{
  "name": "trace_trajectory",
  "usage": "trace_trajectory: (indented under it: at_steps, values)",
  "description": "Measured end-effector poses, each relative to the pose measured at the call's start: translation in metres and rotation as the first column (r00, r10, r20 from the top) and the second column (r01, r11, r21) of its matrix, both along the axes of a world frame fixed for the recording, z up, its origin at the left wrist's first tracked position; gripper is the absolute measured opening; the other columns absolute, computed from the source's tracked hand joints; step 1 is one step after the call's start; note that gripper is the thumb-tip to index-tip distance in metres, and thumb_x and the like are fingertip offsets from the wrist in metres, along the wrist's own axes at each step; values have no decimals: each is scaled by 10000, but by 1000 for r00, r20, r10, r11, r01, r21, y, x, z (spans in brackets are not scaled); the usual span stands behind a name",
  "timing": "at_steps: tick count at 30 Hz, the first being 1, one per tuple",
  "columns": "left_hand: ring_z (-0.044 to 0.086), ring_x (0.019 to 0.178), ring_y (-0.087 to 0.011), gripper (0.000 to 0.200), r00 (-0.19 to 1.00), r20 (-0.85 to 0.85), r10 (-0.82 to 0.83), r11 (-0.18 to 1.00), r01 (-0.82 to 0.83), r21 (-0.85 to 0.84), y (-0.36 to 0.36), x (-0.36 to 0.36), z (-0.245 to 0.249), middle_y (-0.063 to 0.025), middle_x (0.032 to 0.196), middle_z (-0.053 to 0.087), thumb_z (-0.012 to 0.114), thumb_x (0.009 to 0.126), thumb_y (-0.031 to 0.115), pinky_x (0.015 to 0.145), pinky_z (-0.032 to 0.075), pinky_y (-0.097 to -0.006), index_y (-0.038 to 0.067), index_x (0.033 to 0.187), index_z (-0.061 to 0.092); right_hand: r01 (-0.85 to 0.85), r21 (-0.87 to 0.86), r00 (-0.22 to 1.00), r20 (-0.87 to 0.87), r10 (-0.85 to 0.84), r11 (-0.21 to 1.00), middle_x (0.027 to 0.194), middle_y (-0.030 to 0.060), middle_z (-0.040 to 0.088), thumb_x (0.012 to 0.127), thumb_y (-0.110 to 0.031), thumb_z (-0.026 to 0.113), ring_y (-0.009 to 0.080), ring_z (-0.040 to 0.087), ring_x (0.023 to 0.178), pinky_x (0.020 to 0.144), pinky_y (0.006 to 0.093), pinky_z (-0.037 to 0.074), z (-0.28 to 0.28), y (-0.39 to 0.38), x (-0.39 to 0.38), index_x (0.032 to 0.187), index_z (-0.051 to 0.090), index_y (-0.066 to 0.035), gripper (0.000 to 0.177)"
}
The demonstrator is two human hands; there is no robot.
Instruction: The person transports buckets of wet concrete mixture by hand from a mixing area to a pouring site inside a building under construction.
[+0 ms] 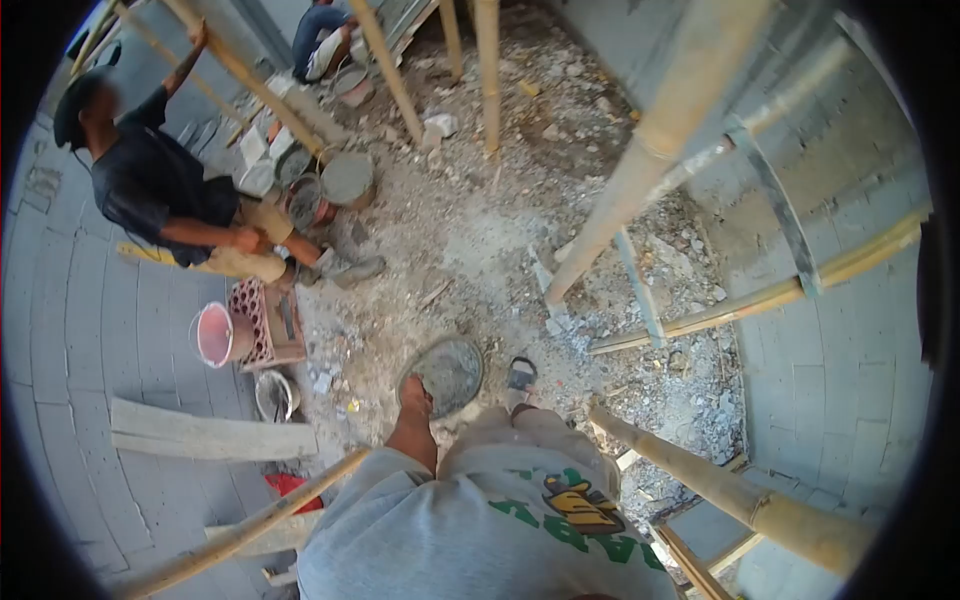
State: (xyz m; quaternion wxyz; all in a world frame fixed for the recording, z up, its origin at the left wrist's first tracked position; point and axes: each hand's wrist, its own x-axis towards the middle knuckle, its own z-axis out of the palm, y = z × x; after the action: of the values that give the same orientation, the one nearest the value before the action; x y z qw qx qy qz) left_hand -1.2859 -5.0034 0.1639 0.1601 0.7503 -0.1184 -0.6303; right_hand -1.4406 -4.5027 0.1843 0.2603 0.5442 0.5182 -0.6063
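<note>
My left hand [416,396] reaches down past my left leg to the near left rim of a round bucket [470,350] on the ground. Its fingers look closed at the rim, though whether they grip the rim or a handle is too small to tell. Grey wet mortar [447,375] fills the bucket nearly to the top. My right hand is out of view, and my right arm does not show either. Just right of the bucket is my sandalled foot [521,374].
Bamboo poles [650,150] slant through the space on both sides. A co-worker [160,180] sits at left near mortar buckets [348,180], holding a pole. A pink bucket [222,334], a red crate [262,320] and a plank [210,430] are at left. Rubble covers the ground.
</note>
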Motion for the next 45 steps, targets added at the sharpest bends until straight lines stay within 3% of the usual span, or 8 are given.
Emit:
trace_trajectory:
  at_steps: [13, 19, 20, 23, 29, 34, 41, 45]
  values:
    - [205, 378, -127, 219, 971, -62, 231, 973, -232, -10, -175, 33, 25, 12, 481, 243, 477, 684, 215, 366, 223, -269, 171, 567, 297, -10, -44, 991, -130, 4, 999, 397, -12, 232, 816, -369, 421, 132, 231, 339, 343, 283, 227, 32, -145, 12, 552, 289, -161, 361]
    - [207, 382, -119, 223, 947, -36, 320, 947, -320, 6, -229, 56, -6, 12, 476, 242, 478, 688, 216, 365, 217, -260, 169, 563, 300, -14, -3, 997, 72, 14, 1000, 414, -23, 254, 811, -388, 421, 136, 248, 354, 336, 267, 233, 87, -278, -35, 552, 290, -172, 362]
    - [207, 382, -119, 223, 945, -18, 326, 945, -326, 15, -238, 55, -10, 12, 476, 242, 478, 688, 216, 365, 217, -260, 169, 563, 300, -13, -24, 1000, 27, 14, 1000, 418, -22, 259, 813, -397, 407, 145, 252, 365, 347, 281, 247, 24, -251, -42, 552, 296, -173, 361]
    - [205, 380, -118, 224, 937, -6, 350, 931, -347, 117, -270, 47, 6, 12, 474, 244, 482, 687, 209, 362, 221, -253, 170, 558, 304, -206, 68, 976, 81, 201, 976, 417, -19, 257, 817, -402, 394, 151, 254, 371, 361, 294, 252, 56, -347, -75, 554, 315, -174, 357]
    - [217, 382, -120, 219, 885, 51, 463, 865, -464, 190, -343, 20, -36, 9, 461, 230, 481, 703, 200, 359, 232, -247, 168, 567, 312, -384, 83, 917, 148, 369, 920, 424, -15, 246, 819, -407, 395, 154, 255, 383, 376, 311, 235, 10, -510, -163, 572, 331, -180, 342]
    - [219, 359, -120, 224, 891, 58, 451, 872, -454, 185, -411, -32, -28, 10, 465, 261, 492, 718, 195, 354, 235, -268, 167, 564, 332, -356, 62, 917, 215, 336, 933, 443, -24, 255, 799, -377, 439, 141, 249, 381, 391, 297, 248, -12, -651, -226, 650, 373, -174, 260]
    - [214, 389, -104, 163, 889, 88, 449, 875, -458, 159, -507, -106, -61, 38, 502, 287, 492, 722, 181, 358, 218, -242, 174, 607, 376, -388, -82, 919, -111, 378, 918, 558, -29, 341, 786, -312, 520, 95, 279, 383, 364, 226, 255, -93, -812, -285, 827, 446, -150, 183]
    - [244, 395, -99, 128, 907, -247, 341, 940, -332, 79, -550, -132, -109, 49, 527, 295, 511, 732, 200, 393, 259, -244, 162, 656, 415, -530, -146, 841, -215, 496, 835, 526, -40, 323, 803, -300, 517, 78, 274, 385, 369, 226, 247, -101, -889, -327, 771, 449, -140, 177]
